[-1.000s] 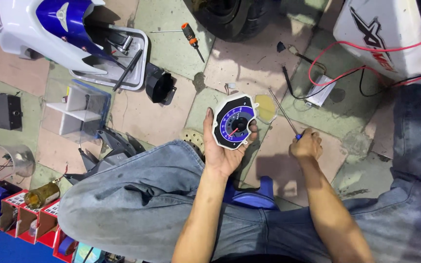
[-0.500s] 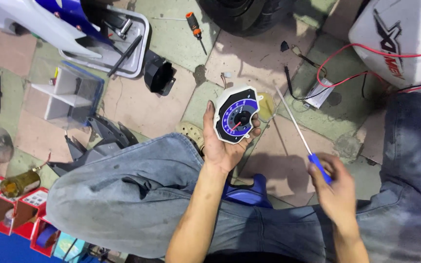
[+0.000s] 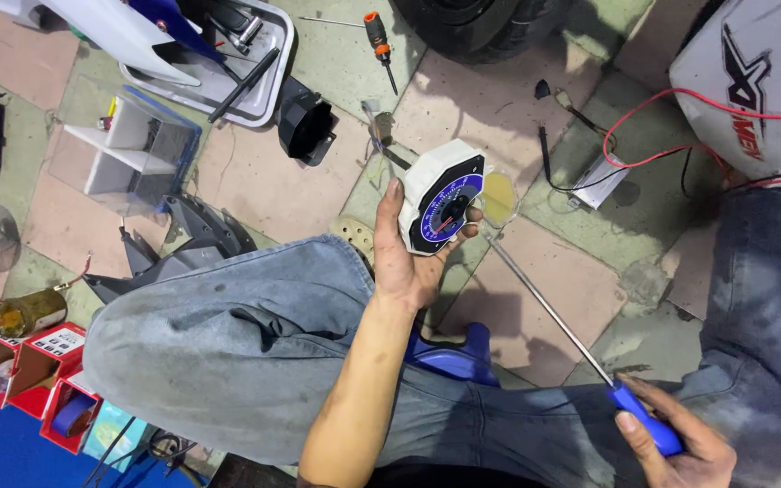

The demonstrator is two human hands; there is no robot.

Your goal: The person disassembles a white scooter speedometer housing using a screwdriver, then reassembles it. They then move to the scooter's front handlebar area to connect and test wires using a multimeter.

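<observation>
My left hand point(image 3: 406, 262) grips a motorcycle speedometer point(image 3: 440, 196), a white housing with a black and blue dial, held up over the tiled floor. My right hand point(image 3: 680, 443) is at the lower right, closed on the blue handle of a long screwdriver point(image 3: 553, 312). Its thin metal shaft runs up and left, and the tip ends just right of the speedometer, near my left fingertips. My knees in blue jeans fill the bottom of the view.
An orange-handled screwdriver point(image 3: 378, 36) lies by a tyre point(image 3: 472, 25). A metal tray point(image 3: 237, 77), a clear plastic box point(image 3: 124, 145), a black part point(image 3: 305, 126), dark fairing pieces point(image 3: 187, 239), red boxes point(image 3: 20, 361), red wires point(image 3: 671, 126) and a white fairing point(image 3: 761, 81) surround me.
My right hand picked the long screwdriver off the floor and drew back toward my lap. My left hand raised the speedometer slightly, with the screwdriver tip now beside it.
</observation>
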